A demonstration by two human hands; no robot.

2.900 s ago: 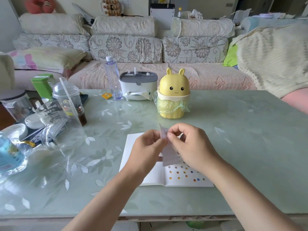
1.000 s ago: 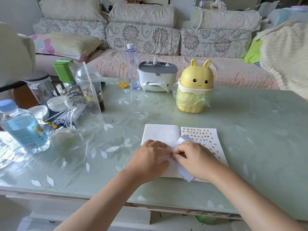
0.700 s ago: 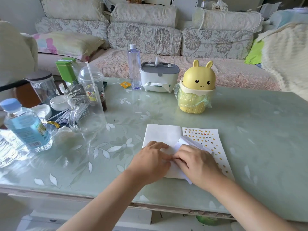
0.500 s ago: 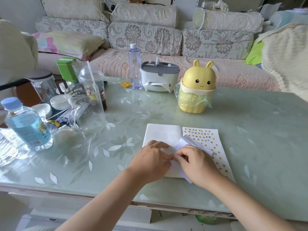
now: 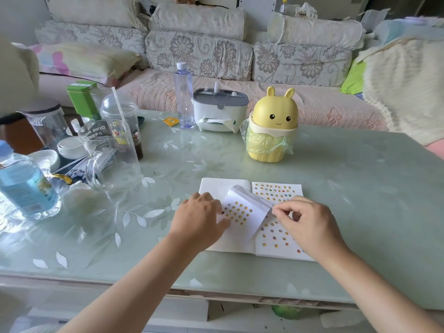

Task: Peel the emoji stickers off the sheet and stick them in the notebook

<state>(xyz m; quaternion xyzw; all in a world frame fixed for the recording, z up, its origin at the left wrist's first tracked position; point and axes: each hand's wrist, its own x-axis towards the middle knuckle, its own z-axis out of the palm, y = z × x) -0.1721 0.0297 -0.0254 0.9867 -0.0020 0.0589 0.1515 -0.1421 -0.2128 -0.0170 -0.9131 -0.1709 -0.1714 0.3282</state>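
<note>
Notebook (image 5: pixel 213 188) open flat on bench (image 5: pixel 348 188); yellow rabbit bin (image 5: pixel 274 123) stands just beyond it. Sticker sheet (image 5: pixel 242 212) lies curled over notebook's left page, yellow dots facing up. Left hand (image 5: pixel 198 219): grip spread, fingers pressing sheet's left edge. Right hand (image 5: pixel 305 224): grip pinching sheet's right edge, above notebook's sticker-dotted right page.

Soft daylight everywhere; my bench (image 5: pixel 360 188) glares pale at lower left, edges bow and blur, centre sharp.
</note>
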